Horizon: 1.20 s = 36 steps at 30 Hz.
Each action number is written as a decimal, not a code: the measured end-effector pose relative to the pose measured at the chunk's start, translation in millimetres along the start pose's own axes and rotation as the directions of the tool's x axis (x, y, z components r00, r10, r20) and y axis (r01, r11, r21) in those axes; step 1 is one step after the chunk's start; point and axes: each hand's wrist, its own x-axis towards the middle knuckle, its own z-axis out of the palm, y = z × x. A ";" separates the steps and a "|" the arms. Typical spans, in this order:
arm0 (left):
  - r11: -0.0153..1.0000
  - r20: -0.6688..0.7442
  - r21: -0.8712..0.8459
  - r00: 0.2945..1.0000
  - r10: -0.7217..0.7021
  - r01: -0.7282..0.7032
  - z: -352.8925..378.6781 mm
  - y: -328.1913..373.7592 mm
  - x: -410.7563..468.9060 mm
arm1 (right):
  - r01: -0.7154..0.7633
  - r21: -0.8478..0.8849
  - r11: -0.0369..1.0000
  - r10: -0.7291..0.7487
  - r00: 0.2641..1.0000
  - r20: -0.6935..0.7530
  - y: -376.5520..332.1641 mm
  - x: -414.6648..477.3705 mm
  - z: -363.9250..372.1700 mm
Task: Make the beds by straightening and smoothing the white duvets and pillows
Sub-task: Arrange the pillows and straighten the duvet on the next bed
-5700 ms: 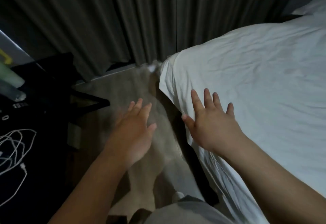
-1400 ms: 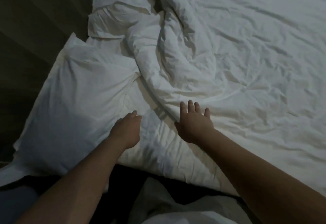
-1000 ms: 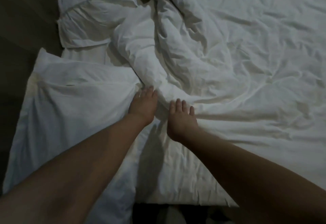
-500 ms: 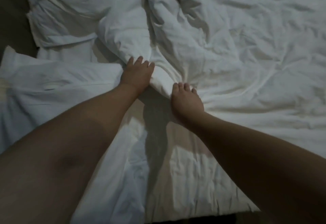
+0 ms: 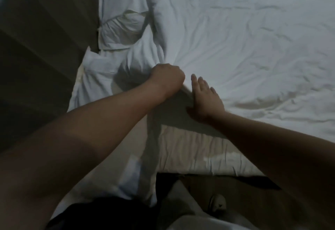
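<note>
Now, well left of the grip: a dark panel (image 5: 45,48) stands beside the bed. It is too dim to tell headboard from wall.
Beyond the grip, to its left: the far pillow (image 5: 121,26) lies creased. Its right side is tucked under the duvet's rolled edge, so it cannot be squared until that edge moves.
Just left of the grip: the near pillow (image 5: 94,79) is crumpled with one corner poking up. It touches the bunched cloth and looks crowded out of line by it.
The grip itself: the left hand (image 5: 166,77) is a tight fist, closed round a gathered handful of the duvet's top corner. Creases fan out from the knuckles, which I read as the cloth being held taut, ready to be drawn straight.
Just right of the grip: the right hand (image 5: 204,99) has its fingers straight and together, laid against the duvet's folded edge. It is near the fist but apart from it, holding nothing, likely steadying the fold while the fist pulls.
Below the grip, towards the person: the bare sheet (image 5: 199,153) shows where the corner falls short of the mattress edge.
Right of the grip: the duvet (image 5: 244,48) spreads across the bed, wrinkled throughout and not yet smoothed.
</note>
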 end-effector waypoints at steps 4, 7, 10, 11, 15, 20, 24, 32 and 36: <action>0.996 -0.047 -0.072 0.997 -0.057 0.054 -21.2 11.0 -8.0 | -0.008 0.107 0.994 0.038 0.958 -0.285 -9.7 16.3 -14.8; 0.960 -0.257 -0.272 0.957 -0.132 0.059 2.1 5.6 -14.5 | 0.009 0.064 0.998 0.011 0.954 -0.300 -5.9 31.2 -37.4; 0.900 -0.199 -0.410 0.948 -0.250 0.151 51.2 -12.1 -13.8 | 0.035 0.034 0.999 -0.025 0.964 -0.265 -0.7 37.8 -48.7; 0.874 -0.073 -0.423 0.953 -0.294 0.238 70.0 -18.6 -11.8 | 0.031 0.044 0.999 -0.019 0.966 -0.257 0.6 40.2 -48.5; 0.698 0.310 -0.463 0.838 -0.449 0.546 123.2 -36.1 6.9 | 0.028 0.068 0.997 -0.009 0.965 -0.262 7.5 48.2 -46.5; 0.321 0.469 -0.669 0.715 -0.519 0.671 143.3 -30.0 41.8 | 0.066 0.090 0.994 -0.039 0.960 -0.277 16.3 49.4 -49.1; 0.398 0.371 -0.636 0.714 -0.594 0.661 132.7 -38.5 36.9 | 0.039 0.110 0.993 -0.006 0.959 -0.284 18.7 50.6 -54.2; 0.848 -0.079 -0.387 0.904 -0.421 0.361 33.3 -111.5 -37.2 | -0.179 0.286 0.942 0.262 0.921 -0.289 20.9 64.0 -67.5; 0.933 -0.162 -0.224 0.933 -0.322 0.283 -24.1 -123.0 -56.7 | -0.118 0.170 0.978 0.157 0.957 -0.243 -22.3 45.9 -57.7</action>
